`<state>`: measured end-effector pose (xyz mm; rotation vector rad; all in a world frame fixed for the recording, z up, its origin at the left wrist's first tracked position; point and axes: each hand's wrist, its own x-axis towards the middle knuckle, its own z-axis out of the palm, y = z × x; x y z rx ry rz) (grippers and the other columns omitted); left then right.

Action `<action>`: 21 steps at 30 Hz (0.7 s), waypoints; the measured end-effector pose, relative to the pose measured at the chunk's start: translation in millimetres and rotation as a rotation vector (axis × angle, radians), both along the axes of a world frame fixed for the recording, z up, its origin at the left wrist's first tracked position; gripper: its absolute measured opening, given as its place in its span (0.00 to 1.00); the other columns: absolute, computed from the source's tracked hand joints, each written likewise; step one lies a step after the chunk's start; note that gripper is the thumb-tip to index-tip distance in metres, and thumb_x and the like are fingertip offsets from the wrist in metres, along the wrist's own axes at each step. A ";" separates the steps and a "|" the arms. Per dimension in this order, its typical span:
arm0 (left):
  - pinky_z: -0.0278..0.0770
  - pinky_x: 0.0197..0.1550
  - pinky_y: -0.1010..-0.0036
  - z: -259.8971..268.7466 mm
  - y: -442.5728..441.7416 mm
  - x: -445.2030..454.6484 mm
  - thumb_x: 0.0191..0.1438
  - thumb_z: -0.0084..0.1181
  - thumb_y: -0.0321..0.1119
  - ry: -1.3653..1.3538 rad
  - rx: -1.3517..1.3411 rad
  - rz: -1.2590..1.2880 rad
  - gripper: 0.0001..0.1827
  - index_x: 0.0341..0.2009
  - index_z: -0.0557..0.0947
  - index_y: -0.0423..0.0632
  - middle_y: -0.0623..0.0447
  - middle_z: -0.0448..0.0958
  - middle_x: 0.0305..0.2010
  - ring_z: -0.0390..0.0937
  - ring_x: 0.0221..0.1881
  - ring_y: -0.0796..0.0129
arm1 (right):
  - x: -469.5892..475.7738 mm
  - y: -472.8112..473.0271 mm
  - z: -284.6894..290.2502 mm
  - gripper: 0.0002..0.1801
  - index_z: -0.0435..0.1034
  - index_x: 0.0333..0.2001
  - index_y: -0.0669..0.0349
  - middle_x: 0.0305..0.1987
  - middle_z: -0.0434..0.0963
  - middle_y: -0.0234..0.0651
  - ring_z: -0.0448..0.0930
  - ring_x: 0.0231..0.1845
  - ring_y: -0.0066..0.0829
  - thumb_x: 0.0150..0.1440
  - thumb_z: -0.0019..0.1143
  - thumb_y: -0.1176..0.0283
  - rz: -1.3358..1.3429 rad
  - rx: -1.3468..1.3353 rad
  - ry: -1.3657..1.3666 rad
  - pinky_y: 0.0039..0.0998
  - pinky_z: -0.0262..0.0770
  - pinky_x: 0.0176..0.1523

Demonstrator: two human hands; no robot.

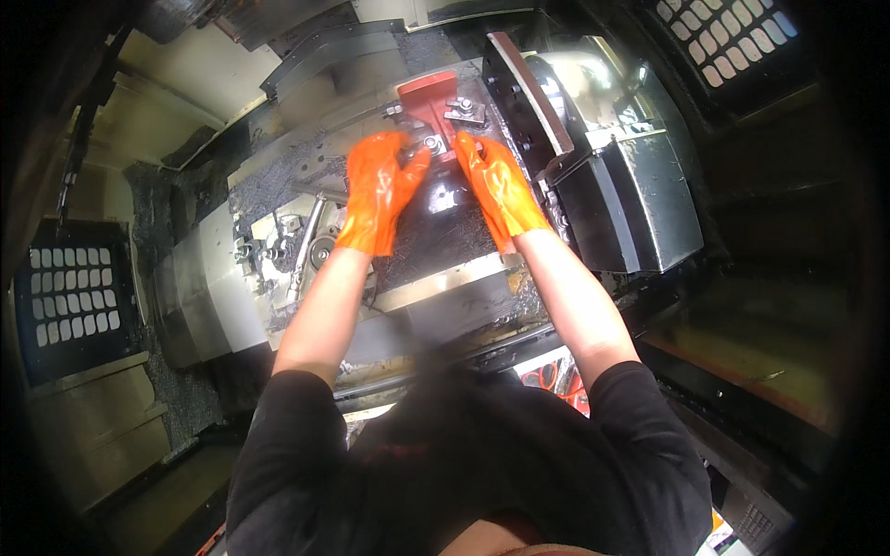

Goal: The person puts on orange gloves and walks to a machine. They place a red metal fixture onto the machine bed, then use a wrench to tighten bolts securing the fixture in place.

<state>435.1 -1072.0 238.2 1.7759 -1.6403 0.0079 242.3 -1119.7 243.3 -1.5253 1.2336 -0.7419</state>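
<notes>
A red metal bracket lies on the chip-strewn machine table. My left hand, in an orange rubber glove, is at its lower left, thumb beside a clamp nut; its fingers are blurred, and whether they hold anything is unclear. My right hand, gloved alike, has its fingertips at the bracket's lower right end; the glove hides whether they grip it. A second clamp with a nut sits at the bracket's right side, above my right hand.
Right of the bracket stands an upright dark plate with a brown edge. A long-handled wrench lies at the left near clamp hardware and a round fixture part. Metal covers flank the table at the right.
</notes>
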 end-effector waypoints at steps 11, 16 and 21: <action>0.75 0.42 0.53 -17.6 -31.6 1.2 0.50 0.65 0.42 -0.053 0.000 -0.158 0.14 0.34 0.85 0.44 0.42 0.81 0.35 0.78 0.40 0.43 | 0.4 1.0 9.4 0.28 0.75 0.50 0.69 0.42 0.81 0.45 0.80 0.45 0.33 0.66 0.52 0.50 0.070 -0.037 -0.006 0.32 0.73 0.49; 0.75 0.48 0.51 -10.8 -25.4 -7.7 0.51 0.62 0.39 0.002 -0.113 -0.121 0.17 0.44 0.83 0.46 0.41 0.82 0.43 0.78 0.46 0.42 | 0.7 -11.8 -27.7 0.28 0.76 0.49 0.68 0.42 0.81 0.44 0.79 0.45 0.31 0.67 0.50 0.50 -0.019 -0.165 0.115 0.32 0.73 0.50; 0.75 0.53 0.54 -6.2 -29.5 -10.8 0.50 0.63 0.38 -0.211 0.360 -0.007 0.19 0.47 0.82 0.46 0.39 0.81 0.47 0.78 0.50 0.42 | 4.2 7.0 29.9 0.29 0.75 0.52 0.67 0.44 0.81 0.42 0.79 0.47 0.31 0.67 0.50 0.49 0.095 0.127 -0.076 0.31 0.73 0.52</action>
